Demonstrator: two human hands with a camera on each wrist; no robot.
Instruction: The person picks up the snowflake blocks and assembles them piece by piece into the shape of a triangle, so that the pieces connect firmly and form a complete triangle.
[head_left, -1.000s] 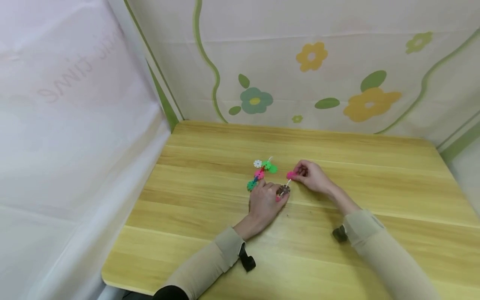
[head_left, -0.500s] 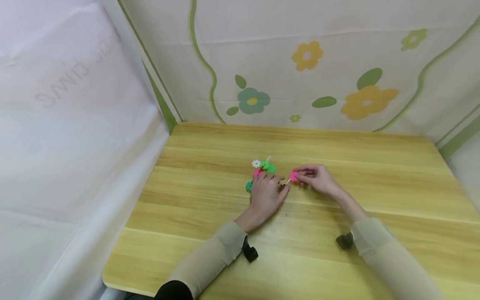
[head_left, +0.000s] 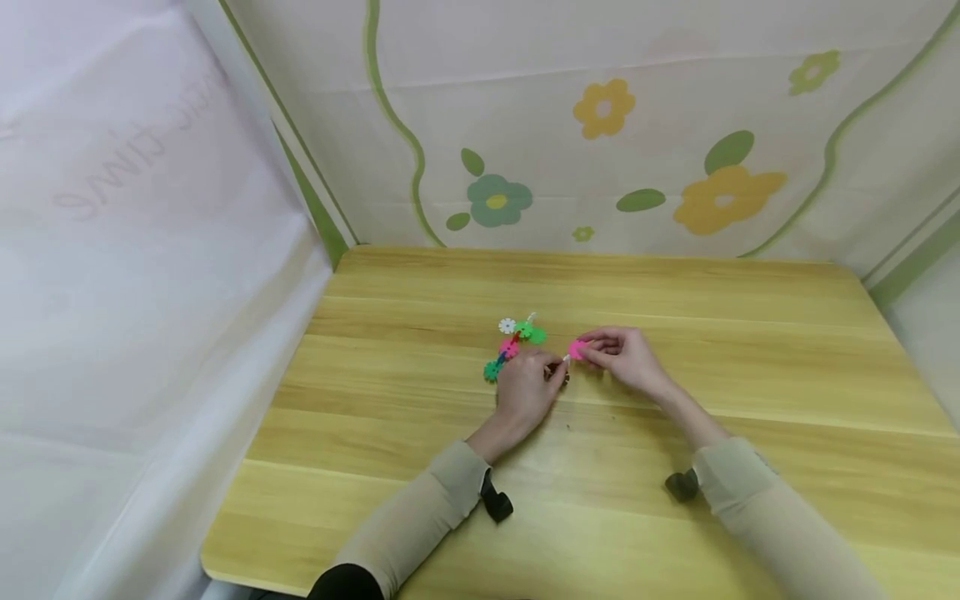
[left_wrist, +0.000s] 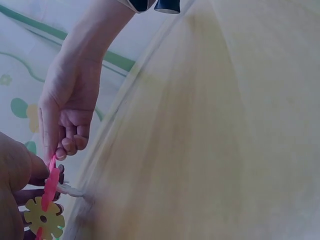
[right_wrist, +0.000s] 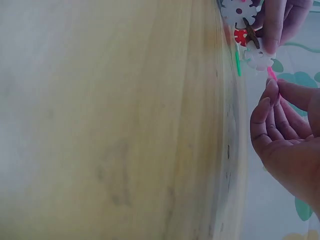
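Notched plastic flower discs are linked in a chain on the table. Its left part shows a teal disc, a pink disc and a green disc. My left hand covers the middle and pinches the white disc between thumb and fingers. With thumb and fingertips my right hand pinches a bright pink disc, its edge meeting the white one. A brown disc stands edge-on beside the white disc. Below the fingers in the left wrist view is a yellowish disc.
The wooden table reaches back to a white cloth wall printed with flowers. Another white cloth hangs along the left side. A white disc lies at the far end of the chain.
My left hand has shifted its fingers from beside the brown disc onto the white disc, partly covering the brown one. My right hand has turned the pink disc and brought it against the white one.
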